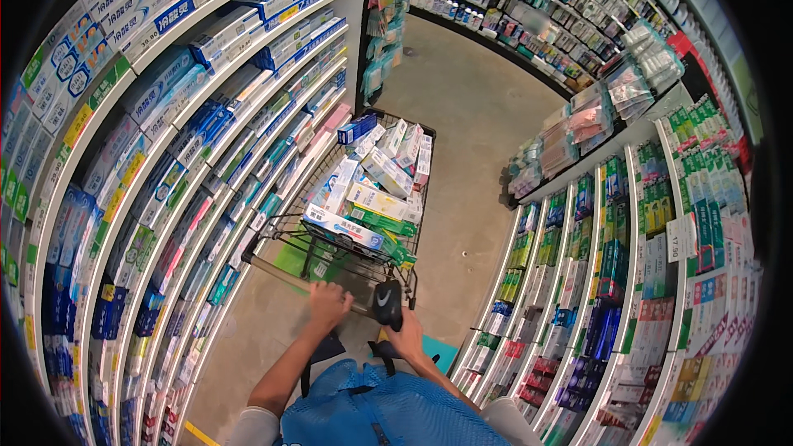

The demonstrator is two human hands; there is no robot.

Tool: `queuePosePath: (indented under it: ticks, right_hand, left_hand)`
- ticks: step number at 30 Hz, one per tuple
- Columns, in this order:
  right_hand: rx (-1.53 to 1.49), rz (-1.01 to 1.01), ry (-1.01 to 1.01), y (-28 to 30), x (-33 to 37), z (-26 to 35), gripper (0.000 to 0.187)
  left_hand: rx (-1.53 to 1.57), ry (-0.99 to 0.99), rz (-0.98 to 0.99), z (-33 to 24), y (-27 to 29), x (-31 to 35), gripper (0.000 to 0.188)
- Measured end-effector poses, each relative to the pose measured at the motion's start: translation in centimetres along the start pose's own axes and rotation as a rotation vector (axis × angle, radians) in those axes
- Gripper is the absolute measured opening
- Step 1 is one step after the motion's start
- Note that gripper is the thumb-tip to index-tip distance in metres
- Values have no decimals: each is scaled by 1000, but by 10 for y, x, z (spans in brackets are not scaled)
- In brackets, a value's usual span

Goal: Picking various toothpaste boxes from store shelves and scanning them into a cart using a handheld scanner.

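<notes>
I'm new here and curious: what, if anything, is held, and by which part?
The right hand holds a black device by its near end; the left hand grips the cart's handle bar.

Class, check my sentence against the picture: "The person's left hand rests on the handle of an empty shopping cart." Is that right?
Not quite: the shopping cart is not empty. The head view shows it piled with slim boxes. The rest stands: the left hand rests on its handle.
</notes>
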State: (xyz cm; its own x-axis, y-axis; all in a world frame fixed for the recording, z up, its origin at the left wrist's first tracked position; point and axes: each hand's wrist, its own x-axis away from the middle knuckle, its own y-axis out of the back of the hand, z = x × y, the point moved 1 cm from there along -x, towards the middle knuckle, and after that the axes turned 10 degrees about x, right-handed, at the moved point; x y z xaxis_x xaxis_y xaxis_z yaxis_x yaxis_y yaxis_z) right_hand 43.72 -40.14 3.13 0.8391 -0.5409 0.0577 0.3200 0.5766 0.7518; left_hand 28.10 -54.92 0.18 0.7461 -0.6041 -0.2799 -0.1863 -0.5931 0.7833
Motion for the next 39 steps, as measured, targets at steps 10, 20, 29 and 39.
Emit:
queuePosePath:
  ticks: [10,20,29,39]
  right_hand:
    - [230,-215,81,-17,-2,12,35]
    - [181,-142,-59,-13,-13,27,32]
    - [37,-131,-150,-18,-19,11,33]
    - [-847,171,-304,41,-71,103,34]
  left_hand:
    - [427,131,-31,42,38,-87,32]
    - [-285,-297,462,116,27,-186,65]
    - [-6,-227,411,86,110,-204,45]
    - [1149,923,-157,33,180,-20,21]
